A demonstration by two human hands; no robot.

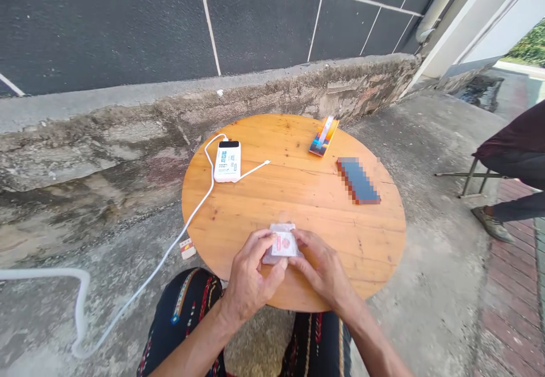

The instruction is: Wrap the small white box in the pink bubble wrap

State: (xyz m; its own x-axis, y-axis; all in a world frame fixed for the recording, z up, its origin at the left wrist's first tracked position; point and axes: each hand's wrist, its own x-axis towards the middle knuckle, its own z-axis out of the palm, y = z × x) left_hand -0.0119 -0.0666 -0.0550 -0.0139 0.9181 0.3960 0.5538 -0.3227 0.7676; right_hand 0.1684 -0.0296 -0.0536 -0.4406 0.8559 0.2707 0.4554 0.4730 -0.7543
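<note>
A small clear plastic packet with a white card and red print inside lies at the near side of the round wooden table. My left hand grips its left side, thumb at the lower edge and fingers along the top left. On the opposite side, my right hand pinches the packet's right edge between thumb and fingers. Both hands rest low over the table's front part. What exactly the packet contains beneath the printed face cannot be made out.
A white power bank with a white cable sits at the table's left. An orange-and-blue box stands at the back, and a blurred-out phone-like slab lies right. A seated person is at far right; a dark wall rises behind.
</note>
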